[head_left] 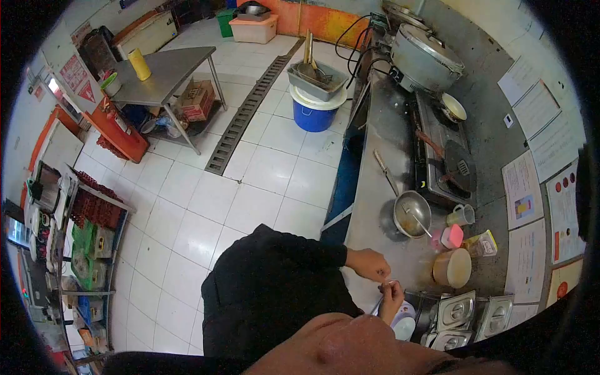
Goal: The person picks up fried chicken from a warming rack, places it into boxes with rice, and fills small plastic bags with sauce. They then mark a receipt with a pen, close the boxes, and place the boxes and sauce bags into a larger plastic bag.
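My left hand, reaching from a black sleeve over the steel counter, has its fingers closed in a pinch. Just below it, my right hand is closed too, and the fingertips of both hands meet around something small and pale that I cannot make out. A white bowl lies beside my right hand, partly hidden. Farther up the counter, a metal pan holds a spoon. A pink-lidded container and a round beige tub stand to the right of my hands.
Lidded steel containers line the counter's lower right. Along the wall are a clear jug, a stove and a large cooker. A blue bucket bearing a grey tub, a steel table and a shelf rack stand on the floor.
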The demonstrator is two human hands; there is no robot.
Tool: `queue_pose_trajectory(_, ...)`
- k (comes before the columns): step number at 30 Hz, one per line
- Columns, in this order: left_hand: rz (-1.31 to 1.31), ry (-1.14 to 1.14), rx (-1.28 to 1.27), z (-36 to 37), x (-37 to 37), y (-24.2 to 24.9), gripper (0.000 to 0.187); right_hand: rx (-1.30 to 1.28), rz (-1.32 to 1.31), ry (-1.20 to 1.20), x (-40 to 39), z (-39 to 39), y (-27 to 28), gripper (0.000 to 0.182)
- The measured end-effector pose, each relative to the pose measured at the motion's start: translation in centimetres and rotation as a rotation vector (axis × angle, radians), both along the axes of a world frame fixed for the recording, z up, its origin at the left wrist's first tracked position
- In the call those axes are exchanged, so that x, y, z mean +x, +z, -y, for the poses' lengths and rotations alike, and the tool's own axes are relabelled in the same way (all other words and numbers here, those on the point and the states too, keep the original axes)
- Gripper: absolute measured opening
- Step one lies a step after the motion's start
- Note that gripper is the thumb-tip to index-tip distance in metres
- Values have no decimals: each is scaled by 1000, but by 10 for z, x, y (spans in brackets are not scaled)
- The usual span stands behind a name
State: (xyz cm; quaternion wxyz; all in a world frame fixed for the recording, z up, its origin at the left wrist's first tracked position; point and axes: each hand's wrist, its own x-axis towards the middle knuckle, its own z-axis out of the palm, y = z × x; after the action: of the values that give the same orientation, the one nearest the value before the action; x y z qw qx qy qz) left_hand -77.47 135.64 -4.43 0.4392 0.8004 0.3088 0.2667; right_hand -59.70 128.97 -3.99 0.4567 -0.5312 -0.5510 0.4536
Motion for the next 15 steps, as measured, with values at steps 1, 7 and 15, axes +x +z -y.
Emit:
queue_pose_trajectory(1, -32, -37, 33, 5, 4, 0, 21, 0, -1, -3, 1, 1, -7, 18)
queue_pose_trajectory(7, -160, 134, 445, 0, 28, -32, 23, -18, 516, -315, 2, 6, -28, 27)
queue_pose_trajectory(15, -70, -28, 472, 8, 47, -24, 19, 350, 503, -620, 7, 10, -1, 11)
